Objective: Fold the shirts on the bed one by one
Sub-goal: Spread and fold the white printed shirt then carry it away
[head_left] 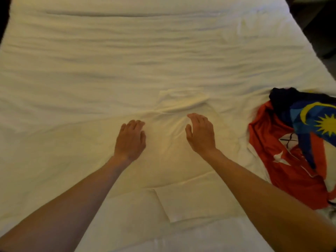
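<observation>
Two bare hands out over a white shirt (169, 142) spread in the lower middle of the frame, on a big white bed (127, 60). Hard to tell shirt from sheet, both so pale. A bunched part, maybe the collar or a fold, just above the fingertips near the middle. A flat folded edge lower down, between the two arms.

Left hand (130, 140) palm down on the cloth, fingers a little bent and close together, holding nothing. Right hand (201, 133) just beside it to the right, fingers straight and close together, thumb out to the side, gripping nothing. Cannot tell if the right palm touches the cloth or floats just over it.

At the right edge of the frame, a heap of more shirts: a red shirt (291, 171) underneath, a blue shirt with a yellow moon and star (316, 120) on top, something dark (283, 97) behind. Well apart from the hands.

Step in hand, most likely: smoothing the white shirt flat, or getting ready for a fold. Task still early, with the heap not yet done.

Next move calls for pinching the bunched cloth, pulling it straight, then folding one side over neatly.
</observation>
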{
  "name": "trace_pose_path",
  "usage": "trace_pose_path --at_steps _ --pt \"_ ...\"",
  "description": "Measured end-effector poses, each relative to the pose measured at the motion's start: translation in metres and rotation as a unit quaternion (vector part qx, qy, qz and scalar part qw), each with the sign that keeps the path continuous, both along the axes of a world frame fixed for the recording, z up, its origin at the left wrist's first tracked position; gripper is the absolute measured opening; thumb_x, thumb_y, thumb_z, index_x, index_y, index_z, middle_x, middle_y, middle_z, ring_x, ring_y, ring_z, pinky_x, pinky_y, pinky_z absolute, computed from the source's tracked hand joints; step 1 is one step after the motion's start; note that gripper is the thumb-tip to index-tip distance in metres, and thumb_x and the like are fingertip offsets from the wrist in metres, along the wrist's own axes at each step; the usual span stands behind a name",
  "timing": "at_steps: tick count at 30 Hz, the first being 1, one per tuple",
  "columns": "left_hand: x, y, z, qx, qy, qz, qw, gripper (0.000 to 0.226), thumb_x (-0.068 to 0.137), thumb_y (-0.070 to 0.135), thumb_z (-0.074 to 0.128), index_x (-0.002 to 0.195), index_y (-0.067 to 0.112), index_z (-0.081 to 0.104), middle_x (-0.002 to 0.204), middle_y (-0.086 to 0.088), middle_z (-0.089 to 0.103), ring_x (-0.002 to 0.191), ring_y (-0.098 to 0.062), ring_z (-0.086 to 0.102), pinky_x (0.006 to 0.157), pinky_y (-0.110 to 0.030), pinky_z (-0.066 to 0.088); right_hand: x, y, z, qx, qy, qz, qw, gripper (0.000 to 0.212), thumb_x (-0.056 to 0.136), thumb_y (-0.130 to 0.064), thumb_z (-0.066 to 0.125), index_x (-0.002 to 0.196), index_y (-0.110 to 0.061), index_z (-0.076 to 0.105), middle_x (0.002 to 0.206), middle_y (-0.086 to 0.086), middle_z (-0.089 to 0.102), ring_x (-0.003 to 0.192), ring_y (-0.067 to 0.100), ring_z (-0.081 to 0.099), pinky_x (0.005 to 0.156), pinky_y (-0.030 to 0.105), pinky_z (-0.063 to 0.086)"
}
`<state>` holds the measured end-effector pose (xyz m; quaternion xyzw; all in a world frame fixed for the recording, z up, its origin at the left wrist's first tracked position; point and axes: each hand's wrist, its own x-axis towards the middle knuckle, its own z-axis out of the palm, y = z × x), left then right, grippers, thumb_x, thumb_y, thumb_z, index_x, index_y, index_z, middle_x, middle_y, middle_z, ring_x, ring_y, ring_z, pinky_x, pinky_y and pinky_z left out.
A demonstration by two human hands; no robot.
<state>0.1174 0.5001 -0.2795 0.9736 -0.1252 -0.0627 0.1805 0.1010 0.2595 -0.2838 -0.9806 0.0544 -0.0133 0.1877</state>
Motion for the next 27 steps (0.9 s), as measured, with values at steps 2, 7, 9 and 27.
trace_pose_path --at_steps 2,7,9,27 --pt "0.034 -0.007 0.006 -0.005 0.002 0.008 1.0 0.036 0.093 0.007 0.051 0.127 0.006 0.061 0.127 -0.016 0.061 0.119 -0.036 0.054 0.101 -0.043 0.042 0.043 -0.007 0.009 -0.016 0.009 0.035 0.999 0.036 0.096 -0.014 0.047 0.13 -0.011 0.059 0.132 0.008 0.06 0.121 0.029 0.051 0.098 0.041 0.04" --pt "0.078 -0.012 0.002 0.045 0.051 0.001 0.998 0.048 0.092 0.005 0.047 0.139 0.011 0.052 0.141 -0.012 0.053 0.129 -0.032 0.048 0.105 -0.042 0.04 0.114 -0.003 0.012 -0.002 0.051 0.125 0.991 0.047 0.096 -0.001 0.038 0.136 -0.018 0.055 0.142 0.005 0.052 0.125 0.029 0.05 0.099 0.041 0.043" --pt "0.085 -0.01 -0.004 0.082 0.08 0.006 0.993 0.052 0.091 0.004 0.046 0.143 0.011 0.047 0.144 -0.013 0.049 0.13 -0.034 0.047 0.107 -0.043 0.04 0.133 0.003 0.007 -0.049 0.113 0.149 0.981 0.06 0.093 0.005 0.041 0.149 -0.017 0.038 0.156 0.005 0.035 0.139 0.03 0.037 0.107 0.046 0.039" --pt "0.013 0.042 -0.012 -0.009 -0.182 -0.093 0.979 0.016 0.092 0.017 0.057 0.096 0.014 0.072 0.087 -0.007 0.064 0.074 -0.033 0.062 0.062 -0.041 0.045 0.018 -0.024 0.01 -0.104 -0.189 0.088 0.973 0.02 0.065 -0.008 0.066 0.084 -0.016 0.064 0.07 0.002 0.064 0.069 0.028 0.06 0.085 0.04 0.042"
